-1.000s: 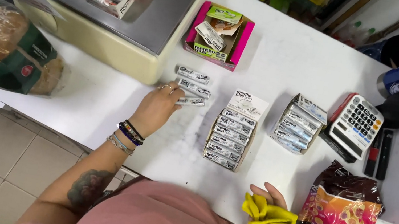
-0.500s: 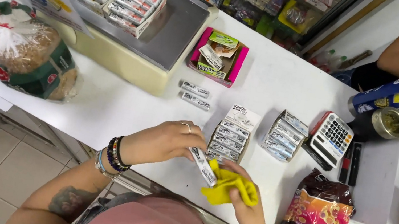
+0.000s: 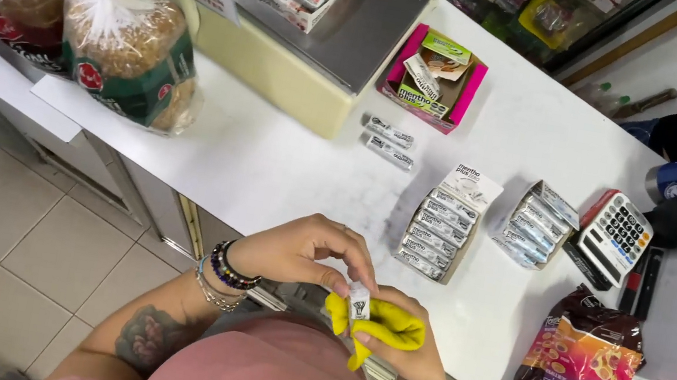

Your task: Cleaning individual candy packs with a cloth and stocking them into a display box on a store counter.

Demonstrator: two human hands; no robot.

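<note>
**Inspector:** Head view. The left hand [image 3: 300, 252] pinches a small candy pack [image 3: 357, 301] between narrowed fingertips, just in front of the person's chest. The right hand [image 3: 399, 347] is closed around a yellow cloth [image 3: 384, 328], which touches the pack.

**Clerk:** How far along does the work appear?

**Inspector:** Judged as midway. One pack is in hand against the cloth. Two loose packs [image 3: 388, 141] lie on the white counter [image 3: 269, 169], apart from the hands. An open display box [image 3: 438, 225] stands full nearby, with a second box [image 3: 537, 225] beside the calculator [image 3: 619, 235].

**Clerk:** Anything else noted?

**Inspector:** Bagged bread [image 3: 128, 49] sits at the counter's far left; a snack bag [image 3: 579, 368] lies to the right.
</note>
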